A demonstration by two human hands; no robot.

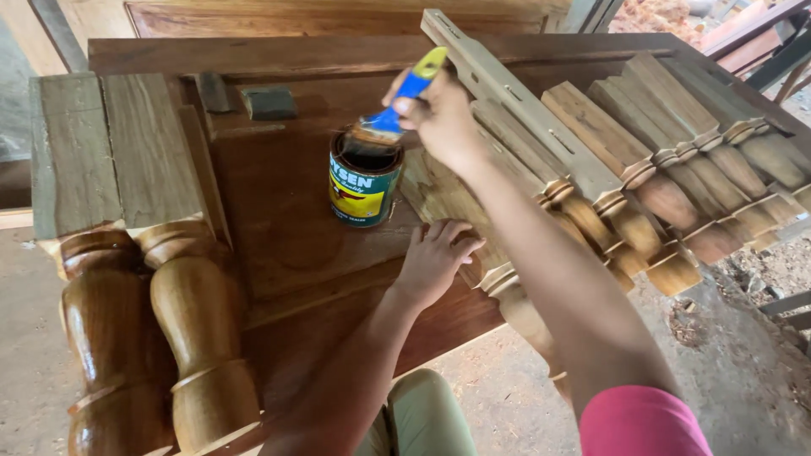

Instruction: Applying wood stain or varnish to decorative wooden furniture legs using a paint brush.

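Right hand (439, 114) is clamped on the paintbrush (404, 101), fingers wrapped round the blue handle with its yellow tip. Brush long axis runs diagonal, handle up-right, bristles down-left, dipping at the rim of the open can (363, 179). Can stands upright on the tabletop (279, 228), just left of and below that hand, so the right hand is the nearer one by far.

Left hand (435, 257) lies flat, fingers spread, holding nothing, pressed on the unfinished turned leg (460, 215) nearest the can. That leg's long axis runs from upper left to lower right, off the tabletop edge.

Materials:
- tabletop: dark reddish panelled wood, smooth, matte
- row of raw turned legs (659, 160): pale, dry, square tops, rounded bulbs
- two finished legs (160, 321) at left: glossy, amber, fat lathe curves
- small dark block (269, 102) behind the can, looks like a sanding block, cannot tell for sure
- can: cylindrical metal, yellow and teal label, dark liquid inside
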